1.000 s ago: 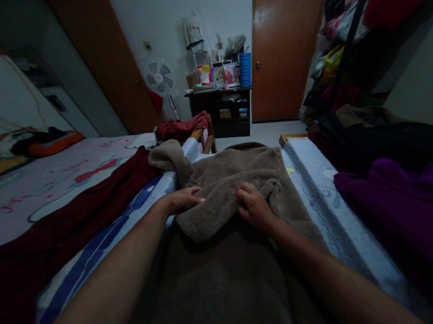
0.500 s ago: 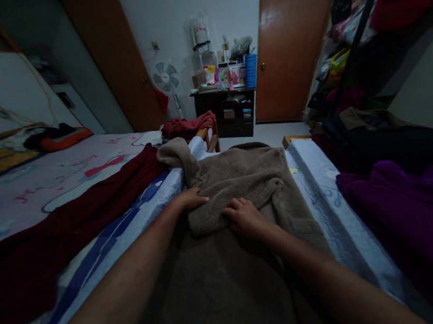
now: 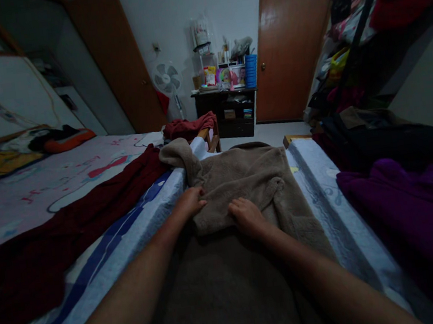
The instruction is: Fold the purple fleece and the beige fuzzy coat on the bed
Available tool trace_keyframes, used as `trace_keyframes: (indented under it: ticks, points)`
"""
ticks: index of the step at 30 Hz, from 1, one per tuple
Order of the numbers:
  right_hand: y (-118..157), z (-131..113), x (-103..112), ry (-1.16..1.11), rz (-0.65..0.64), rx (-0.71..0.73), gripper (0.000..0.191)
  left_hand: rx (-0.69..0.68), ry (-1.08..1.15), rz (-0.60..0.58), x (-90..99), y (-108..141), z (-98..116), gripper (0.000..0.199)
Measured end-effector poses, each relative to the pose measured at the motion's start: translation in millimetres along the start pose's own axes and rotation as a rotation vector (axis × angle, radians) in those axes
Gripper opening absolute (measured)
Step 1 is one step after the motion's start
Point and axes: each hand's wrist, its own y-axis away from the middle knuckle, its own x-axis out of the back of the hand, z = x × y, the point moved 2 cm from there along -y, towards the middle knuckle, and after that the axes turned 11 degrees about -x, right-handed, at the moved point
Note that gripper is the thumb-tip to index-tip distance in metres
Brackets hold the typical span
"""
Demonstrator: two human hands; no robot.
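A brown fleece garment lies spread over the bed in front of me, with a sleeve folded across its middle. My left hand is closed at the left end of that sleeve, thumb and fingers pinching the fabric. On the sleeve's lower edge, my right hand has its fingers curled into the cloth. The lower body of the garment stretches towards me beneath both forearms. A thick fleece part, possibly the hood or other sleeve, hangs over to the left.
A dark red garment lies on the bed at left. Purple clothing and dark clothes are piled at right. Beyond the bed stand a fan, a black cabinet and a wooden door.
My left hand has gone from fingers stretched over the sleeve to a pinch on its end. The sleeve end has shifted slightly right, and my right hand too.
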Motion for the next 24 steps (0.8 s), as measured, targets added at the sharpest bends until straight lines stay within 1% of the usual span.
trace_keyframes:
  ticks: [2,4,5,6,8,10,12,13,14,16,18,20,21,22,24]
  points:
    - [3.7,-0.1,-9.7,0.010,-0.086,0.010,0.016,-0.024,-0.164,0.025,-5.4,6.2,15.0,0.020]
    - [7.0,1.3,-13.6,-0.023,-0.130,0.012,0.026,-0.120,-0.251,0.099,-10.7,9.3,33.6,0.026]
    - [8.1,2.7,-12.7,-0.055,-0.145,0.019,0.030,-0.185,-0.260,0.110,-14.3,9.7,43.3,0.030]
    - [8.6,4.8,-10.1,-0.093,-0.166,0.034,0.031,-0.245,-0.242,0.095,-18.8,9.6,52.2,0.031]
    - [7.2,11.3,-1.3,-0.172,-0.236,0.071,0.025,-0.330,-0.163,-0.006,-30.1,9.4,66.8,0.029]
    - [1.7,22.3,9.8,-0.221,-0.308,0.063,0.015,-0.345,-0.127,-0.102,-41.7,11.2,75.9,0.029]
    - [-7.3,37.8,20.3,-0.191,-0.324,-0.020,0.016,-0.330,-0.162,-0.133,-50.4,15.0,81.1,0.032]
    - [-12.5,46.6,24.5,-0.144,-0.287,-0.086,0.018,-0.325,-0.189,-0.131,-53.0,17.1,83.0,0.033]
    - [-17.4,55.5,27.6,-0.084,-0.221,-0.156,0.019,-0.329,-0.211,-0.128,-54.4,19.0,84.9,0.034]
    - [-24.3,71.7,28.4,0.042,-0.045,-0.292,0.019,-0.355,-0.226,-0.133,-53.6,20.4,89.4,0.035]
    - [-25.5,83.7,20.6,0.124,0.133,-0.408,0.020,-0.363,-0.202,-0.177,-49.2,16.1,94.5,0.032]
    - [-22.4,91.0,6.2,0.141,0.255,-0.475,0.025,-0.357,-0.128,-0.217,-42.8,3.8,100.4,0.024]
    - [-20.2,93.1,-1.8,0.131,0.291,-0.479,0.029,-0.352,-0.073,-0.205,-39.2,-5.9,103.5,0.020]
    - [-18.2,94.7,-9.2,0.118,0.311,-0.478,0.032,-0.346,-0.013,-0.160,-35.5,-17.7,106.3,0.017]
    - [-15.3,96.8,-19.9,0.094,0.322,-0.472,0.036,-0.302,0.113,0.001,-29.2,-46.7,109.6,0.019]
